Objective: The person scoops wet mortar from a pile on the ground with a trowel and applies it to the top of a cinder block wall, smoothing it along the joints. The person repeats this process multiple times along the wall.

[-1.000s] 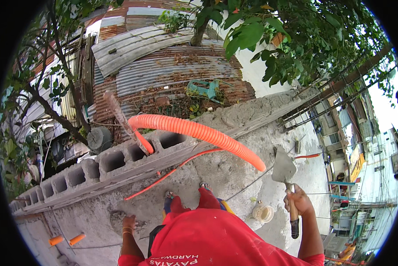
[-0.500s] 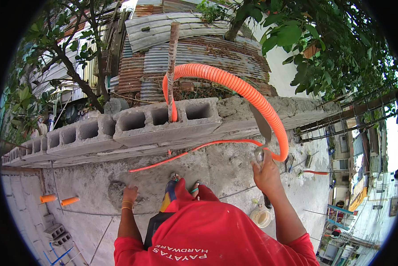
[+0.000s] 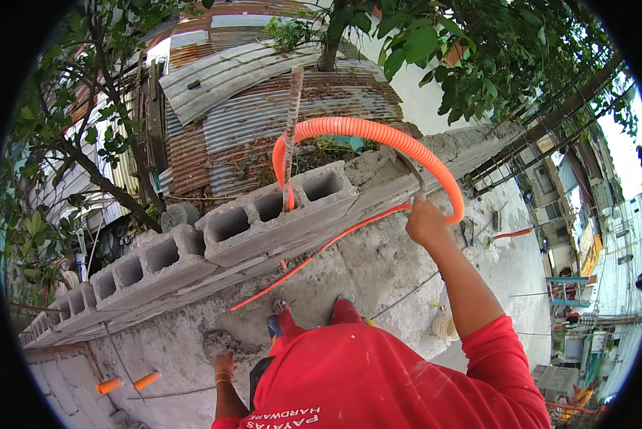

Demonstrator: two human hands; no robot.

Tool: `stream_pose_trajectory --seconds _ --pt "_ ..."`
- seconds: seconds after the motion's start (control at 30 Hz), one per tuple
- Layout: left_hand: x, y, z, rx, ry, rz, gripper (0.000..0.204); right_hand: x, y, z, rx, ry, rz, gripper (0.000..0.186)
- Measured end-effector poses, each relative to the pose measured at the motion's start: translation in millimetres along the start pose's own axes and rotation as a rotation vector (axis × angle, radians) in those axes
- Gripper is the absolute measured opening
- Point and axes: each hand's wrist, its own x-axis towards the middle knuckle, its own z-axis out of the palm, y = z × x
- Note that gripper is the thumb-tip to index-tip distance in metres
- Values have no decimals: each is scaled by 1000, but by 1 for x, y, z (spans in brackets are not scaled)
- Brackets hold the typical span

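Note:
My right hand point(image 3: 429, 220) is closed around the handle of a trowel point(image 3: 411, 170). The trowel's blade is seen nearly edge-on, against the grey mortar point(image 3: 379, 170) on top of the block wall. An orange corrugated conduit point(image 3: 378, 129) arches above that hand, beside a rusty steel bar point(image 3: 292, 118) rising from a hollow block. Low on the left hangs my left hand point(image 3: 224, 363), with a band at its wrist. It appears over the edge of a wet mortar heap point(image 3: 224, 344) on the ground; its fingers are not clear enough to read.
The hollow-block wall point(image 3: 278, 232) runs from lower left to upper right. A thin orange strip point(image 3: 314, 254) lies along its near side. On the floor are a pale bucket point(image 3: 446, 325) and orange pipe pieces point(image 3: 147, 380). Tree branches point(image 3: 96, 168) and corrugated sheets point(image 3: 249, 129) stand beyond.
My right hand has moved up to the wall, bringing the trowel from a raised position to the mortar on top. My view has turned, so the wall looks more slanted.

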Motion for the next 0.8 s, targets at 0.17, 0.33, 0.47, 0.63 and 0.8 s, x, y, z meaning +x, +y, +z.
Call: stream_pose_trajectory --seconds 0.17,0.33,0.47,0.63,0.8 --pt "29 57 -32 13 22 100 34 -41 -53 3 46 -27 -73 62" --pt "43 101 -30 34 -21 160 33 -56 -59 -18 84 54 59 62" --pt "45 105 -19 119 -25 118 34 -71 -81 -8 46 -57 4 64" --pt "40 97 -14 134 -48 67 31 -91 -101 -1 208 58 -26 66" --pt "44 100 -19 156 -45 57 33 -111 -100 -23 151 -67 -87 63"
